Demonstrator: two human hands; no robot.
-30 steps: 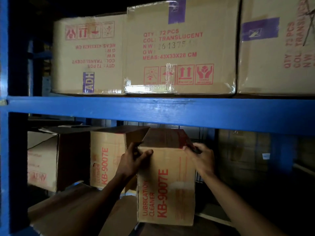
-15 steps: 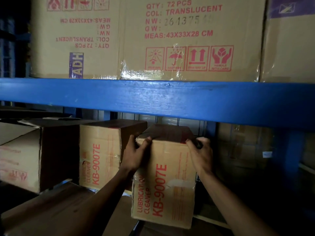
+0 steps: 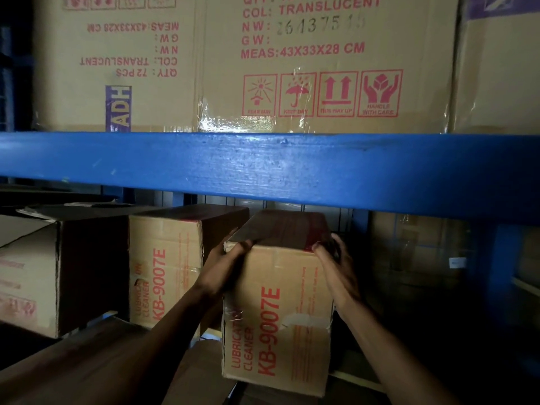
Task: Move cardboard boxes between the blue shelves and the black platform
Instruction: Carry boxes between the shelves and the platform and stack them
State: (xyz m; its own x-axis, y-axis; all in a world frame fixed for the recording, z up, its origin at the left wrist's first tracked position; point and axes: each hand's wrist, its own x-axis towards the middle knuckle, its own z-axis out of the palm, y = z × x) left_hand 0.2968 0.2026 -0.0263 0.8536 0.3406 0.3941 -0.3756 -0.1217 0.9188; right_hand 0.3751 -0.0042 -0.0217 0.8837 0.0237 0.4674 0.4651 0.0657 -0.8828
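Note:
A tall cardboard box (image 3: 277, 320) printed "LUBRICATION CLEANER KB-9007E" stands on end on the lower level of the blue shelves, under the blue beam (image 3: 268, 168). My left hand (image 3: 225, 267) grips its top left corner and upper left side. My right hand (image 3: 336, 270) holds the top right corner, fingers over the edge. The box leans slightly, its bottom front edge near the shelf's lip. The black platform is not in view.
A second KB-9007E box (image 3: 166, 270) stands just left of it, and a larger open box (image 3: 43, 276) further left. Big "TRANSLUCENT" boxes (image 3: 321, 62) fill the upper shelf. More boxes sit in shadow at the right (image 3: 415, 258). Flat cardboard (image 3: 96, 361) lies at lower left.
The view has moved closer to the shelf and slightly down. Both hands keep their grip on the box's top corners; the box has tilted and shifted a little within the lower shelf.

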